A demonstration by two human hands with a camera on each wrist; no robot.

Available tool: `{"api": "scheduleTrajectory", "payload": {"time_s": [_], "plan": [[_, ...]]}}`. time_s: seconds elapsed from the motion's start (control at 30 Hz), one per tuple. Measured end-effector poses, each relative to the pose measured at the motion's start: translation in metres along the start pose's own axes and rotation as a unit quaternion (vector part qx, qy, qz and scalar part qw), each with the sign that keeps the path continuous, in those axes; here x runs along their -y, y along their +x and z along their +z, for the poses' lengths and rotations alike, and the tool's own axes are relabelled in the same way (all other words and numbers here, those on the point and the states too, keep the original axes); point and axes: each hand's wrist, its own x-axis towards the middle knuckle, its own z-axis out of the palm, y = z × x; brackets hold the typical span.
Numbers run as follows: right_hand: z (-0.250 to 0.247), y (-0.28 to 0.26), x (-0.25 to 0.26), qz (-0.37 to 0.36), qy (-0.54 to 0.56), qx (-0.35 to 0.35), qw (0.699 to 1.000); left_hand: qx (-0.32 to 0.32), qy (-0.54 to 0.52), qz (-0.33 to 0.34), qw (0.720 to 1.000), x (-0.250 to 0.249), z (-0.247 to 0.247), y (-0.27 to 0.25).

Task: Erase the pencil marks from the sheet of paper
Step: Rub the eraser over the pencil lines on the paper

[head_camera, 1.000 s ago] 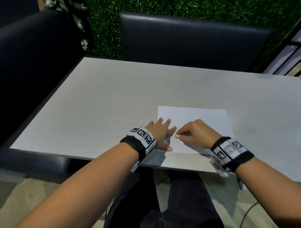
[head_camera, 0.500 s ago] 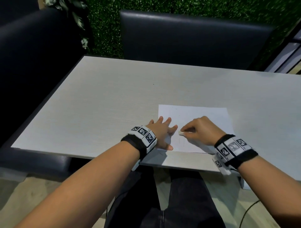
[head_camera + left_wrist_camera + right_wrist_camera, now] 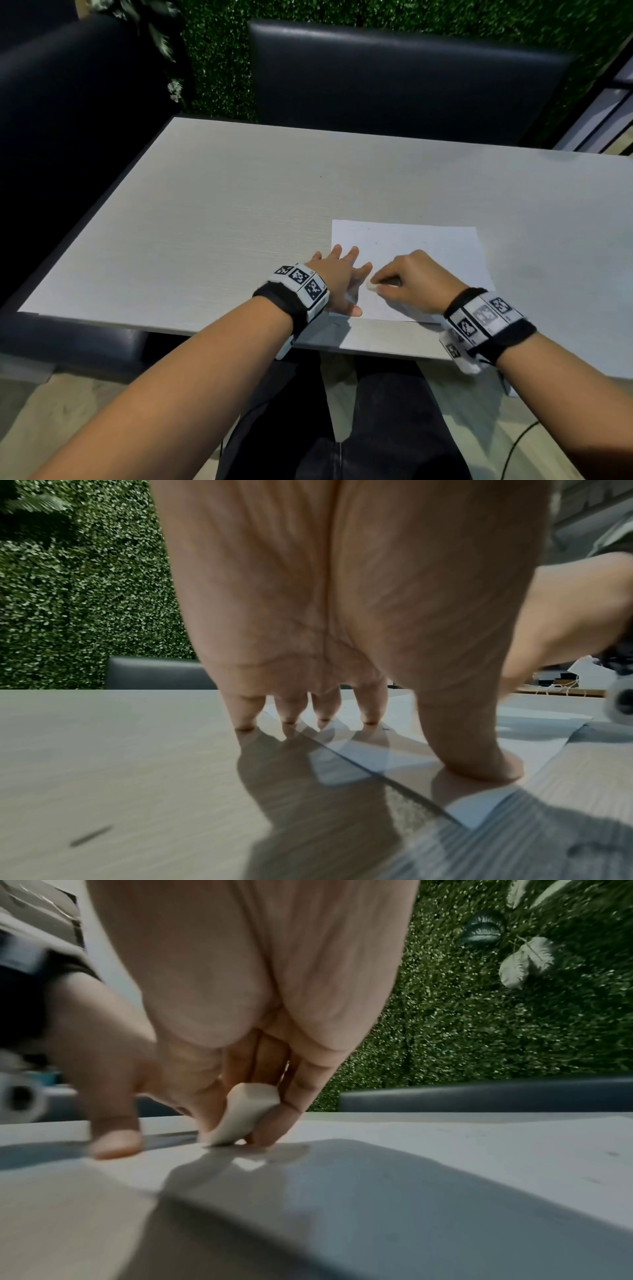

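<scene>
The table [image 3: 205, 212] carries the sheet of paper [image 3: 428, 246] close to its near edge, within easy reach of both wrists, which is likely why the work sits so close to the body. The left hand [image 3: 337, 281] lies spread on the sheet's left margin, fingers straight and thumb pressed down near the paper's near corner, holding nothing; its job seems to be to pin the sheet so that rubbing does not drag or crease it. Just to the right of that flat hand, the right hand [image 3: 411, 284] is curled, thumb and fingers pinching a small white eraser [image 3: 241, 1118] whose lower tip touches the paper directly beneath the pinch. Gripped low and tilted, it can probably take firm pressure. The pencil marks are faint and blurred in these views; a few thin traces show beyond the pinch, farther up the sheet.
</scene>
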Motion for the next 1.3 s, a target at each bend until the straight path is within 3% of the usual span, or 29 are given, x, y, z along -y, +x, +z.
{"api": "scheduleTrajectory", "payload": {"time_s": [0.13,0.27,0.5,0.7,0.9,1.1,1.3], "plan": [[0.008,-0.023,0.006,-0.049,-0.012,0.067,0.996,0.006,0.010,-0.002,1.000,-0.001,-0.001,-0.001],[-0.004,0.000,-0.008,0.002,0.010,-0.017,1.000,-0.002,-0.001,0.000,1.000,-0.001,0.000,-0.001],[0.002,-0.028,0.004,-0.041,-0.026,0.059,0.997,0.008,0.019,-0.005,1.000,-0.002,-0.001,0.002],[-0.008,0.001,-0.011,0.020,0.016,-0.014,1.000,0.018,0.028,-0.013,0.999,-0.008,-0.006,0.000],[0.002,-0.035,0.004,-0.036,-0.003,0.062,0.997,0.028,0.047,-0.016,0.998,-0.008,-0.007,0.004],[-0.007,-0.004,-0.006,0.009,0.019,-0.024,0.999,0.015,0.030,-0.015,0.999,-0.008,-0.006,0.001],[0.006,-0.036,0.004,-0.049,0.003,0.063,0.997,0.032,0.048,-0.013,0.998,-0.010,-0.011,0.003]]}}
